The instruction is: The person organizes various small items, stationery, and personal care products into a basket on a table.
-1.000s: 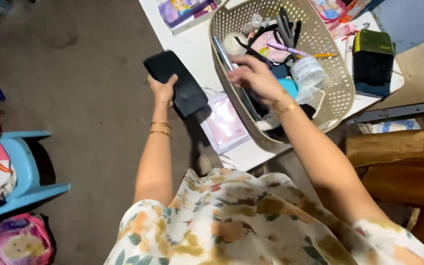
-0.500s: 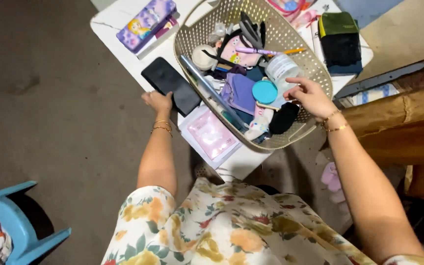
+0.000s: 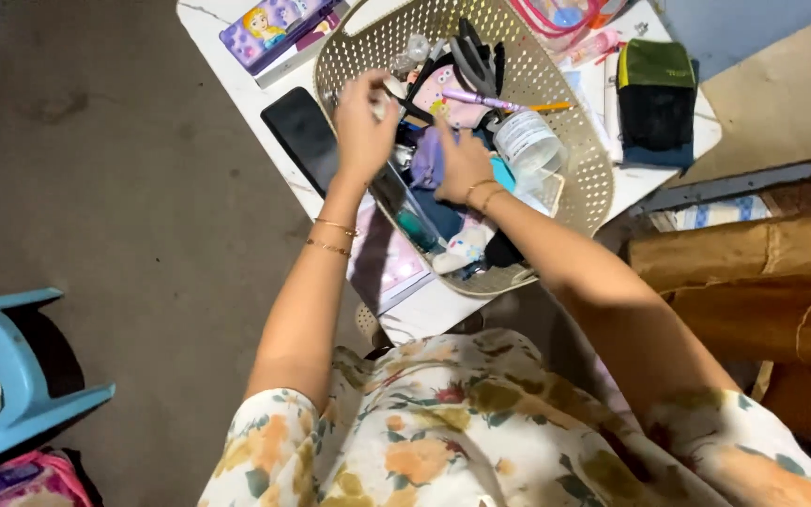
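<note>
A beige perforated basket full of small items stands on a white table. My left hand reaches over the basket's near-left rim, its fingertips pinched on a small white item. My right hand lies inside the basket with fingers spread on a purple pouch, next to a white jar. Grey scissors and a purple pen lie further back in the basket. A black phone lies on the table just left of the basket.
A purple pencil case sits at the table's far left, a green and black pouch to the basket's right, and a pink case by the front edge. Cardboard boxes stand at right, a blue chair at lower left.
My left hand has let go of the black phone, which now lies on the table, and moved into the basket. My right hand has shifted from the basket's right side toward its middle.
</note>
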